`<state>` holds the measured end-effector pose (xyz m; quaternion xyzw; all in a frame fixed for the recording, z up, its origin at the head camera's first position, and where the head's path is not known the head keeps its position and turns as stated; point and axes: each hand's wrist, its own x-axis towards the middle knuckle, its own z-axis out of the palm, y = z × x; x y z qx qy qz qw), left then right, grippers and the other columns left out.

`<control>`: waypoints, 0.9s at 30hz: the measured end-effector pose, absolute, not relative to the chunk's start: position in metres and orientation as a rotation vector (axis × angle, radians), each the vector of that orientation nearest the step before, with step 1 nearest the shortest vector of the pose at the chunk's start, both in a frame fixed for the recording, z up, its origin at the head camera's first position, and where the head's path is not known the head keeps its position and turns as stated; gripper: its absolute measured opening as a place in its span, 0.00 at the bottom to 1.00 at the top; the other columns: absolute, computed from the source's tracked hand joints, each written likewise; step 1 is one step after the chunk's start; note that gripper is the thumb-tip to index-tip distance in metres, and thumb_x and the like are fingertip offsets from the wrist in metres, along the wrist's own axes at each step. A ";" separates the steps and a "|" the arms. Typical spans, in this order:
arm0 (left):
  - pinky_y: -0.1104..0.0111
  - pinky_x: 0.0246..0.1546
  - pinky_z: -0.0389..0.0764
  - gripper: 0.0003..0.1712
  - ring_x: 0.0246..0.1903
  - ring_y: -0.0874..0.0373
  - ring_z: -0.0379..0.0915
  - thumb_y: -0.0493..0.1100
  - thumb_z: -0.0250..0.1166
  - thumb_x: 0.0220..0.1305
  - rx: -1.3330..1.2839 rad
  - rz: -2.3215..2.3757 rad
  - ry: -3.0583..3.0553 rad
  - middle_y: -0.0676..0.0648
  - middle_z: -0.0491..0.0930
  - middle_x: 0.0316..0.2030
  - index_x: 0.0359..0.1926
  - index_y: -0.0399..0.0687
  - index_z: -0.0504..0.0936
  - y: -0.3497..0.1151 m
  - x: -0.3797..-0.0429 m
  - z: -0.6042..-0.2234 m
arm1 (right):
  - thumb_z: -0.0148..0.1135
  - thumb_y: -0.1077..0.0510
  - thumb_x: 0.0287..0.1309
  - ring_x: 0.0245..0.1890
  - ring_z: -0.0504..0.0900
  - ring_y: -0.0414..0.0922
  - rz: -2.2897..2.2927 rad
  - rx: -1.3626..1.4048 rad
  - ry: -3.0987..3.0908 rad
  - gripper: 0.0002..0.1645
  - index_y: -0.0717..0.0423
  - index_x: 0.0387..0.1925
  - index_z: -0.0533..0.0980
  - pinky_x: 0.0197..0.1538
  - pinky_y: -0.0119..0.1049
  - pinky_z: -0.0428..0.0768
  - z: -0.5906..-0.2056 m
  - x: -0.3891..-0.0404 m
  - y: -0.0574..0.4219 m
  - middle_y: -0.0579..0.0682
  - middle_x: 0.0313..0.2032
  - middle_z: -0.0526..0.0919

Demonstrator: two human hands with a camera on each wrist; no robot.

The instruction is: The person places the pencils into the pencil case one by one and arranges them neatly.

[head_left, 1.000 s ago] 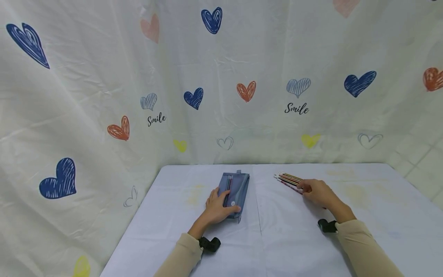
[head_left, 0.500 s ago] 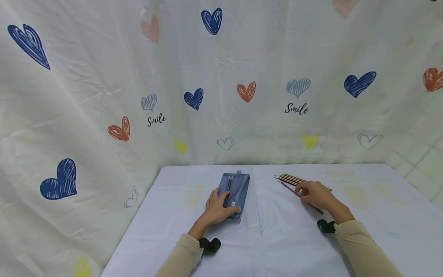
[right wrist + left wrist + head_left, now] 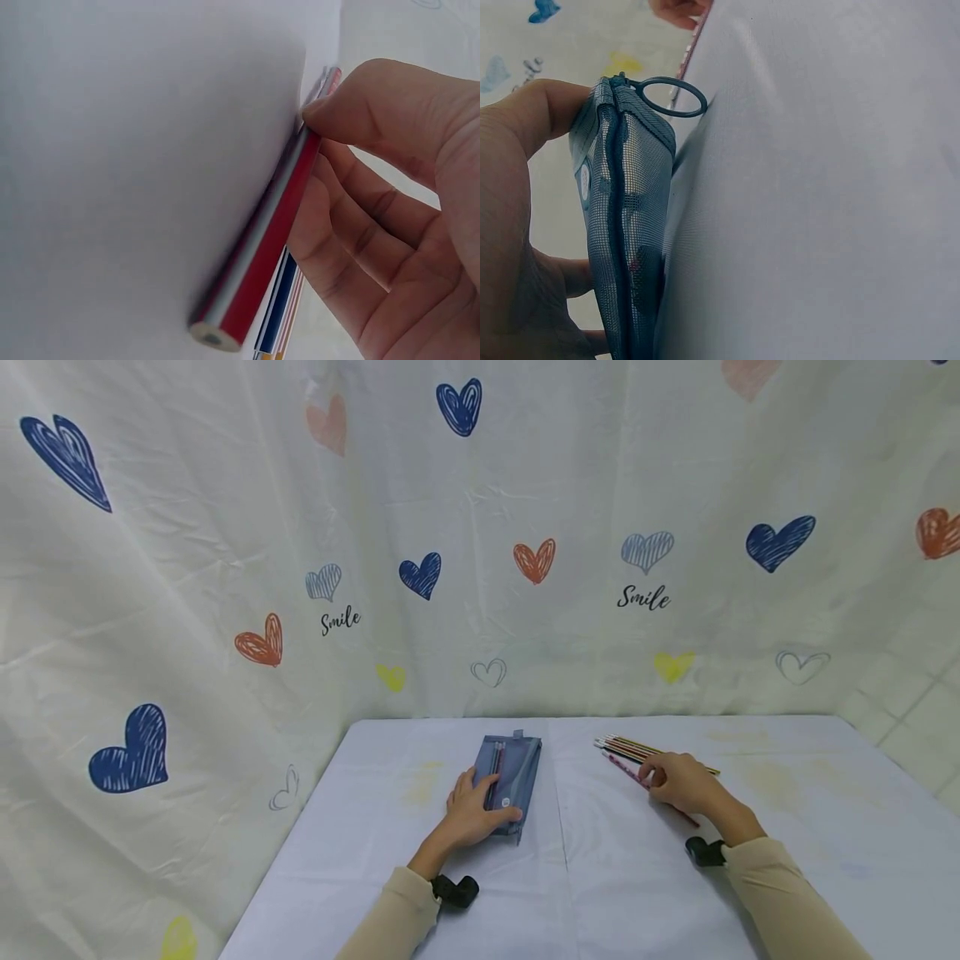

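A blue mesh pencil case (image 3: pixel 521 772) lies on the white-covered table, with several dark pencil shapes showing on its left part. My left hand (image 3: pixel 471 810) rests on its near half, fingers spread, thumb at the right edge. The left wrist view shows the zip side of the pencil case (image 3: pixel 641 195) with a ring pull (image 3: pixel 681 79) at one end. With thumb and fingers my right hand (image 3: pixel 682 781) pinches a red-and-silver pencil (image 3: pixel 262 240), low at the table. Beside and behind it several striped pencils (image 3: pixel 626 745) lie together, partly hidden by the hand.
A white cloth (image 3: pixel 600 877) with a centre crease covers the table. Behind the table's far edge hangs a curtain (image 3: pixel 570 485) printed with hearts. Black wrist cameras (image 3: pixel 454 891) sit on both wrists.
My right hand has shifted slightly from the striped pencils toward the near red pencil, which now lies apart from the others. My left hand and the pencil case stay in place.
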<state>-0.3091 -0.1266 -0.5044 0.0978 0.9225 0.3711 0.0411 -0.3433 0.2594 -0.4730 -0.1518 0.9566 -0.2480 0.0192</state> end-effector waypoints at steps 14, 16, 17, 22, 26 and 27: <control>0.34 0.74 0.44 0.50 0.80 0.35 0.35 0.68 0.67 0.59 0.304 1.139 2.821 0.35 0.43 0.81 0.77 0.54 0.65 -0.127 -0.310 -0.504 | 0.68 0.64 0.55 0.31 0.76 0.45 -0.883 -0.354 2.934 0.16 0.60 0.47 0.81 0.32 0.38 0.75 -0.470 -0.346 0.254 0.50 0.33 0.82; 0.34 0.75 0.44 0.50 0.81 0.35 0.35 0.68 0.67 0.59 0.303 1.139 2.822 0.35 0.43 0.81 0.76 0.54 0.65 -0.127 -0.310 -0.504 | 0.68 0.64 0.56 0.31 0.76 0.45 -0.899 -0.340 2.930 0.17 0.60 0.48 0.81 0.32 0.38 0.75 -0.469 -0.346 0.253 0.50 0.33 0.81; 0.35 0.75 0.44 0.50 0.81 0.35 0.35 0.68 0.67 0.59 0.303 1.139 2.822 0.35 0.43 0.81 0.76 0.54 0.65 -0.127 -0.310 -0.504 | 0.68 0.64 0.56 0.31 0.76 0.45 -0.904 -0.335 2.929 0.17 0.60 0.48 0.81 0.32 0.38 0.75 -0.469 -0.346 0.253 0.50 0.33 0.81; 0.34 0.74 0.44 0.50 0.80 0.35 0.35 0.68 0.67 0.59 0.312 1.135 2.825 0.35 0.43 0.81 0.76 0.52 0.65 -0.127 -0.311 -0.505 | 0.68 0.64 0.56 0.31 0.75 0.45 -0.948 -0.330 2.924 0.17 0.61 0.49 0.80 0.32 0.38 0.74 -0.468 -0.346 0.251 0.50 0.33 0.81; 0.34 0.74 0.44 0.50 0.80 0.34 0.35 0.68 0.67 0.59 0.313 1.123 2.829 0.35 0.43 0.81 0.76 0.52 0.65 -0.127 -0.312 -0.506 | 0.66 0.64 0.56 0.31 0.76 0.44 -0.984 -0.325 2.923 0.19 0.63 0.50 0.79 0.31 0.37 0.74 -0.466 -0.344 0.249 0.50 0.33 0.81; 0.34 0.74 0.44 0.50 0.81 0.35 0.35 0.68 0.67 0.59 0.309 1.122 2.828 0.36 0.43 0.81 0.77 0.53 0.65 -0.127 -0.312 -0.506 | 0.65 0.64 0.56 0.30 0.76 0.44 -0.995 -0.324 2.922 0.19 0.63 0.51 0.79 0.30 0.36 0.75 -0.466 -0.344 0.249 0.50 0.33 0.81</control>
